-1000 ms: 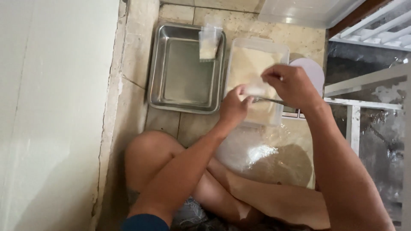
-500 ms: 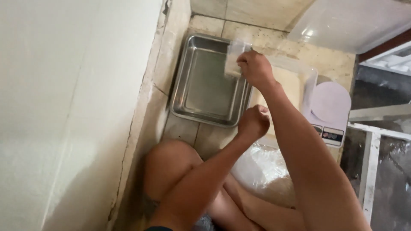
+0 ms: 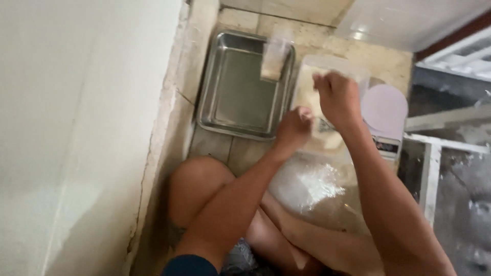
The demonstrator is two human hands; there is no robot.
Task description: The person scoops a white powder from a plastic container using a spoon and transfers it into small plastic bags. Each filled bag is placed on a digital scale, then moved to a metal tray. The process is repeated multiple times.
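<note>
Both fists closed over clear rectangular plastic tub (image 3: 327,69): left hand (image 3: 292,128), right hand (image 3: 337,97), contents unclear. Tub could tip if knocked.

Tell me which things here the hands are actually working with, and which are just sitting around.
In use:
- left hand and right hand, both closed over the clear plastic container of pale food
- metal tray with a small filled bag at its rim
- crumpled plastic bag near the knees

Lying about:
- round-topped scale
- white rack
</note>
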